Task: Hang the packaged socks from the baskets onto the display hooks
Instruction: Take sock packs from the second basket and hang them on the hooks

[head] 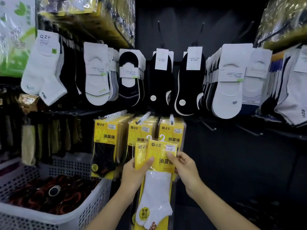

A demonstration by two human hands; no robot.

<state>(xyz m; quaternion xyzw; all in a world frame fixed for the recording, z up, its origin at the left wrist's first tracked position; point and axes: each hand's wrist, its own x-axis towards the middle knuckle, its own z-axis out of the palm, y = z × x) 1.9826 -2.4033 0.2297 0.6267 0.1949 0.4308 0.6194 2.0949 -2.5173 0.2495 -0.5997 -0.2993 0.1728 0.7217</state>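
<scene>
Two yellow-carded sock packs are held low in the middle. The front pack (159, 165) has white socks below its yellow card and a white plastic hanger on top. My right hand (184, 165) pinches its right edge. My left hand (136, 173) grips the second pack (140, 155) behind it, thumb across the front. Just above, three hooks carry rows of the same yellow packs (106, 138), the nearest being the right row (172, 130). A white perforated basket (54, 218) at lower left holds dark packaged socks.
Upper hooks carry white and black low-cut socks (227, 83) across the dark wall. Bare metal hooks (207, 126) stick out at the right of the yellow rows. Wrapped bundles sit on the top shelves. Darker sock packs hang at the far left.
</scene>
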